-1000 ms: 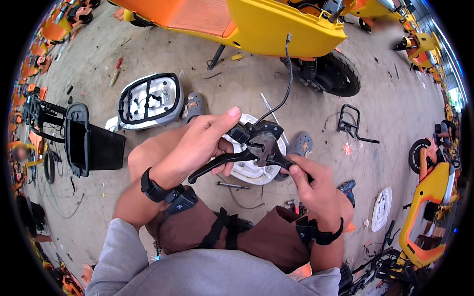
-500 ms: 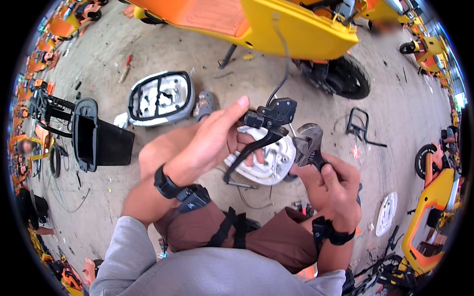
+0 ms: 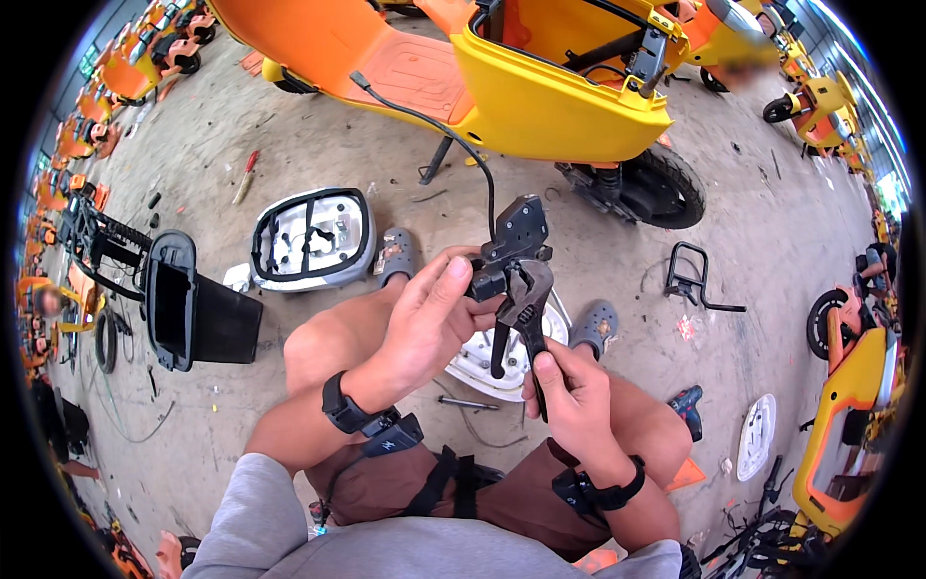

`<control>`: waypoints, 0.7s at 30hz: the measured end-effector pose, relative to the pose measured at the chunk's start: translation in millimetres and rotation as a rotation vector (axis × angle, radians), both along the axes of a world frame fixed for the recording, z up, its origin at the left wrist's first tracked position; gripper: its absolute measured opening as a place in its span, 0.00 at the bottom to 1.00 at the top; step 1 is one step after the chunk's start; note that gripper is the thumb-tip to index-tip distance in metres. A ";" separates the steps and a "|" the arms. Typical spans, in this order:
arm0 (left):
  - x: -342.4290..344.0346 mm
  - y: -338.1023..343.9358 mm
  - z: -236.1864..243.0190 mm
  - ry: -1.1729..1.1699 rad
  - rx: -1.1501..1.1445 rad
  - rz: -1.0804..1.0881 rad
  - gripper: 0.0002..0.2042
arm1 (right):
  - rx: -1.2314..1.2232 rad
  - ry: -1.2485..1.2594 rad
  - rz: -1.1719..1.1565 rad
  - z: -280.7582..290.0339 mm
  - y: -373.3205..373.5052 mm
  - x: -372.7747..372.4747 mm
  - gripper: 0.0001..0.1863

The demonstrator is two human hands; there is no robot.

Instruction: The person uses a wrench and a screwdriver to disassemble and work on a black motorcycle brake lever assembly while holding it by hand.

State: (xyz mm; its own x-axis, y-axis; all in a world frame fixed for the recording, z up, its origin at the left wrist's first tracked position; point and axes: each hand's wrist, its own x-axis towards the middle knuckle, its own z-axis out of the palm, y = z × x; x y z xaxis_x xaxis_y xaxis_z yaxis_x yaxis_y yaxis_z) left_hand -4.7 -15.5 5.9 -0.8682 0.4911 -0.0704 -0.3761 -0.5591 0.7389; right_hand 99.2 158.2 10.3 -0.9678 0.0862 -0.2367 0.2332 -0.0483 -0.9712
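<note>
Head view: left hand (image 3: pixel 424 323) gripping black brake lever assembly (image 3: pixel 511 253), right hand (image 3: pixel 569 396) clasping pliers (image 3: pixel 521 333)

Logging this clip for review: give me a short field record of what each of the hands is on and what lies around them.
left hand: grips a black brake-lever assembly with a cable
right hand: holds black pliers, their head at the assembly
beneath hands: white plastic cover on the concrete floor
left of person: upturned seat, black box
ahead: yellow-orange scooter
right: black metal bracket
</note>
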 end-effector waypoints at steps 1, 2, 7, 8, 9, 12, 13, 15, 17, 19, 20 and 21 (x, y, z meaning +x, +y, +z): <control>-0.8 -2.6 1.5 0.011 0.029 -0.016 0.24 | 0.035 0.010 0.005 0.5 1.8 -0.4 0.17; -2.3 -5.4 3.4 0.022 0.057 -0.033 0.24 | 0.070 0.019 0.009 0.7 4.8 -0.4 0.17; -7.8 -17.5 8.3 0.074 -0.015 -0.136 0.27 | 0.295 0.149 -0.046 -7.3 22.2 2.5 0.14; -7.7 -17.3 13.4 0.088 -0.046 -0.148 0.28 | 0.362 0.190 -0.057 -12.4 27.4 3.3 0.12; -7.1 -18.5 14.4 0.088 -0.070 -0.178 0.29 | 0.417 0.205 -0.048 -12.7 33.3 5.9 0.12; -7.8 -23.7 14.9 0.078 -0.144 -0.255 0.30 | 0.514 0.201 -0.037 0.7 44.3 3.6 0.09; -7.9 -23.9 16.8 0.081 -0.222 -0.281 0.30 | 0.513 0.164 -0.015 6.3 49.3 3.3 0.08; -13.0 -24.6 16.5 0.050 -0.329 -0.398 0.29 | 0.571 0.215 -0.049 6.6 56.1 4.1 0.08; -13.1 -25.8 14.3 -0.044 -0.439 -0.456 0.27 | 0.952 0.355 0.110 17.5 67.4 0.9 0.12; -14.9 -25.4 20.8 -0.064 -0.466 -0.484 0.28 | 0.990 0.389 0.158 21.1 71.5 -4.1 0.12; -13.6 -24.4 17.5 -0.086 -0.428 -0.502 0.28 | 0.956 0.400 0.171 23.1 76.7 -2.4 0.11; -12.4 -27.7 19.2 -0.100 -0.408 -0.501 0.28 | 0.907 0.434 0.187 26.9 80.2 -2.5 0.11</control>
State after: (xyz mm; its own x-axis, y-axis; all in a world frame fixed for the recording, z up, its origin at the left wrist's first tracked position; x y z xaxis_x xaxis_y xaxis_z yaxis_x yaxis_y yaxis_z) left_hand -17.1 -43.1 25.1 -0.5206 0.7516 -0.4051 -0.5959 0.0199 0.8028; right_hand 96.7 238.4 37.2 -0.9709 -0.1024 0.2165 -0.2186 0.7483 -0.6263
